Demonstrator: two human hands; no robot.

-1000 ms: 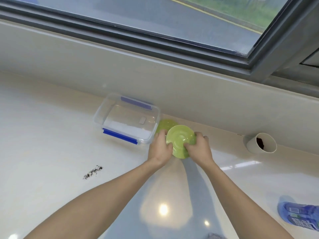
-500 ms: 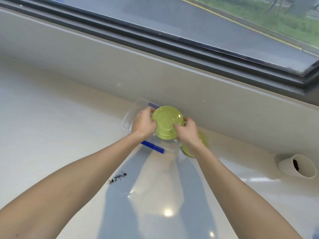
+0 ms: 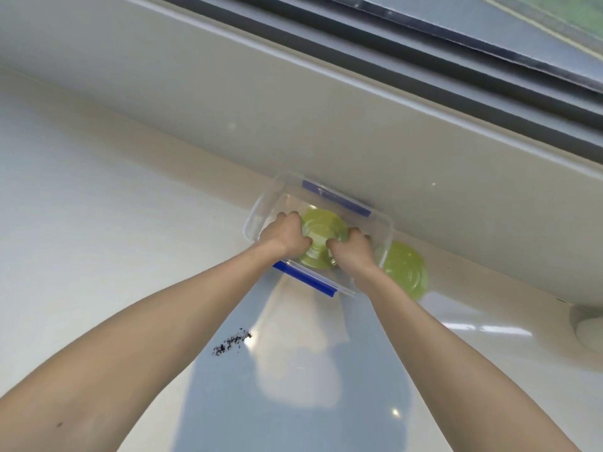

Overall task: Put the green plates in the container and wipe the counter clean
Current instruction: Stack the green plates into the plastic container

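A clear plastic container [image 3: 261,208] with blue clips stands on the white counter against the wall under the window. Inside it is a green plate [image 3: 321,231], held at its rim from both sides. My left hand [image 3: 285,238] grips its left edge and my right hand [image 3: 354,252] grips its right edge, both reaching down into the container. A second green plate [image 3: 406,272] lies on the counter just to the right of the container, partly seen through its clear wall.
A small patch of dark crumbs [image 3: 231,342] lies on the counter [image 3: 98,223] in front of the container, to the left of my arms. The edge of a white cup [image 3: 587,327] shows at the far right by the wall.
Both hands have carried the green plate left from the counter, over the container and down into it. The view has swung left, so the cup now sits at the right edge.
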